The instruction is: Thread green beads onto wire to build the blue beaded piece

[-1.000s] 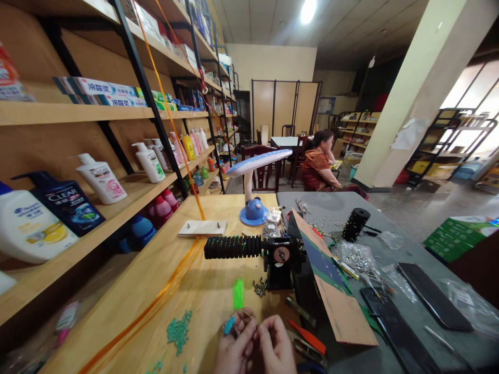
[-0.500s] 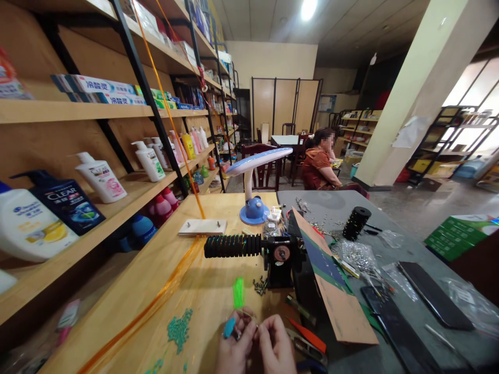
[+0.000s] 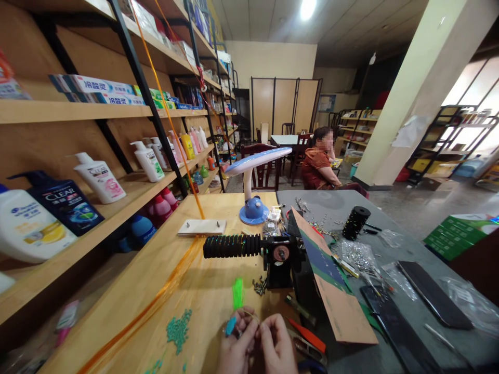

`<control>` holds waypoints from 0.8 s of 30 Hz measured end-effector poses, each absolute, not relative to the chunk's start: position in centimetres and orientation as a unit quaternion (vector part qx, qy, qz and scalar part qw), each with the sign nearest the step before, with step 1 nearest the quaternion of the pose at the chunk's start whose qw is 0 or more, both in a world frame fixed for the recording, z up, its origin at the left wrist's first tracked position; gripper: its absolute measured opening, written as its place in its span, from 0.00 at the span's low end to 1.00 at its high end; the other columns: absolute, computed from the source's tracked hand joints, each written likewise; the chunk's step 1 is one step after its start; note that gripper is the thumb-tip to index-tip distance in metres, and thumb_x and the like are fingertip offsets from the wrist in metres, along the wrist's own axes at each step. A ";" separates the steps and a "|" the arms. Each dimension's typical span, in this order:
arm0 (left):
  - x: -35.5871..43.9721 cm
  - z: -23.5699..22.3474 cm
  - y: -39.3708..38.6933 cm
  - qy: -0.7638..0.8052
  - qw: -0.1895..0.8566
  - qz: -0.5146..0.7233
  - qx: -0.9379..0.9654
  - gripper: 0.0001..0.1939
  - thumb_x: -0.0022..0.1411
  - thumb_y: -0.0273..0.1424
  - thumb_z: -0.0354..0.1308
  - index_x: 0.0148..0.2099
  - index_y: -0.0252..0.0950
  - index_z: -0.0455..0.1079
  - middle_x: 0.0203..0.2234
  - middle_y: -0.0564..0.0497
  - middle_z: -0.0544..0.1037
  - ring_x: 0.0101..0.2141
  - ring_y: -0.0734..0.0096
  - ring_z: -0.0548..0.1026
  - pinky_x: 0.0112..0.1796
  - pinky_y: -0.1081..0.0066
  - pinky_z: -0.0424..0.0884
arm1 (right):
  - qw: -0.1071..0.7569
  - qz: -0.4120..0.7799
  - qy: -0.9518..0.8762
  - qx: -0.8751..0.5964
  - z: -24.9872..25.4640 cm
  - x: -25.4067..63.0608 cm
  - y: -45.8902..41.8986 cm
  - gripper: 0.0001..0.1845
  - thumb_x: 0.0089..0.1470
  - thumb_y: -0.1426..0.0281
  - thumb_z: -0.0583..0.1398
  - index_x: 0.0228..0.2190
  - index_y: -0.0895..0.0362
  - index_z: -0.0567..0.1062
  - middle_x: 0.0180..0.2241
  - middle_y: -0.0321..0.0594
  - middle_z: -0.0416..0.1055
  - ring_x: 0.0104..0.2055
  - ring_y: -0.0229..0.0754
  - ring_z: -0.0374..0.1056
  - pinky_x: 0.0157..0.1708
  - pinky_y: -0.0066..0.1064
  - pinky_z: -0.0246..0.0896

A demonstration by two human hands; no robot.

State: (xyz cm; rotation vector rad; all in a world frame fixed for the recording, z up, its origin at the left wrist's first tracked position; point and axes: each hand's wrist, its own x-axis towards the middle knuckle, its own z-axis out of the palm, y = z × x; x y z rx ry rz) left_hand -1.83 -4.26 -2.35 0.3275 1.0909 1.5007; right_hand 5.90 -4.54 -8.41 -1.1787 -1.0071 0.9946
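Observation:
At the table's near edge, my left hand (image 3: 238, 340) and my right hand (image 3: 276, 340) are close together, thumbs and fingertips pinched. A thin yellowish strand (image 3: 250, 315) arches over the left fingers toward the pinch; its kind is too fine to tell. Something bright blue (image 3: 230, 326) sits on a left finger. What lies between the right fingertips is hidden. Just beyond the hands is a bundle of bright green strands (image 3: 237, 293). Small turquoise pieces (image 3: 178, 331) are heaped to the left. Orange-handled pliers (image 3: 307, 335) lie right of my right hand.
A black winding device (image 3: 278, 259) with a ridged roller stands ahead, a blue lamp (image 3: 253, 210) behind it. Orange threads (image 3: 167, 291) run down the left side from a white plate (image 3: 201, 227). A cardboard strip (image 3: 343, 306) and phone (image 3: 434, 295) lie right. Someone (image 3: 320, 161) sits beyond.
Both hands stay pinched together in nearly the same place. The left fingers and the blue piece have shifted slightly; the rest of the table looks unchanged.

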 end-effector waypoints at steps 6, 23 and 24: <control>-2.0 -2.7 -4.2 0.430 0.619 0.641 0.147 0.22 0.34 0.36 0.81 0.32 0.35 0.79 0.22 0.55 0.77 0.20 0.78 0.72 0.21 0.79 0.66 | 0.612 0.449 -0.419 -0.499 -7.2 5.9 -4.7 0.27 0.56 0.43 0.58 0.25 0.54 0.69 0.21 0.30 0.65 0.23 0.37 0.62 0.24 0.26 0.57; -2.5 -2.3 -3.6 0.441 0.610 0.648 0.116 0.24 0.27 0.36 0.81 0.28 0.33 0.77 0.14 0.62 0.66 0.14 0.87 0.56 0.16 0.82 0.50 | 0.442 0.080 -0.686 -0.572 -7.4 11.5 -2.7 0.13 0.65 0.64 0.52 0.29 0.50 0.70 0.26 0.40 0.74 0.30 0.48 0.72 0.32 0.35 0.60; -2.7 -2.5 -3.8 0.446 0.608 0.646 0.116 0.23 0.26 0.36 0.81 0.26 0.33 0.76 0.14 0.63 0.63 0.14 0.87 0.54 0.15 0.82 0.47 | 0.382 0.009 -0.724 -0.574 -7.5 12.5 -2.2 0.11 0.63 0.68 0.53 0.29 0.50 0.71 0.25 0.41 0.74 0.30 0.50 0.72 0.31 0.36 0.59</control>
